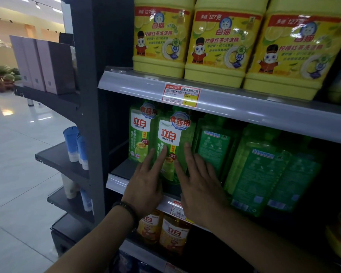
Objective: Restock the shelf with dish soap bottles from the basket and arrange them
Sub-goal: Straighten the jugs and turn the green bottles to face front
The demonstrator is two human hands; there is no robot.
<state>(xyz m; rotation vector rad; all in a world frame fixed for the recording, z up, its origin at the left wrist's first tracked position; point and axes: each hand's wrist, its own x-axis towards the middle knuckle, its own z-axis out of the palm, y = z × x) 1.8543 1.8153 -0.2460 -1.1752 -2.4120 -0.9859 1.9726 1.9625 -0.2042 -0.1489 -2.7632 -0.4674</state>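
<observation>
Several green dish soap bottles stand on the middle shelf [118, 182]. The front one [171, 134] faces label-out, with a second label-out bottle [139, 133] behind it to the left. Further right, other green bottles [250, 170] show their back labels. My left hand [146, 180] lies with straight fingers against the front bottle's lower left. My right hand [199, 186] touches the same bottle's right side with spread, straight fingers. Neither hand curls round it. The basket is out of sight.
Big yellow detergent jugs [217, 42] fill the shelf above. Orange-yellow bottles [173, 235] stand on the shelf below. An end rack at the left holds blue tubes [75, 142] and mauve boxes [45, 66]. Glossy floor [18, 154] lies at the left.
</observation>
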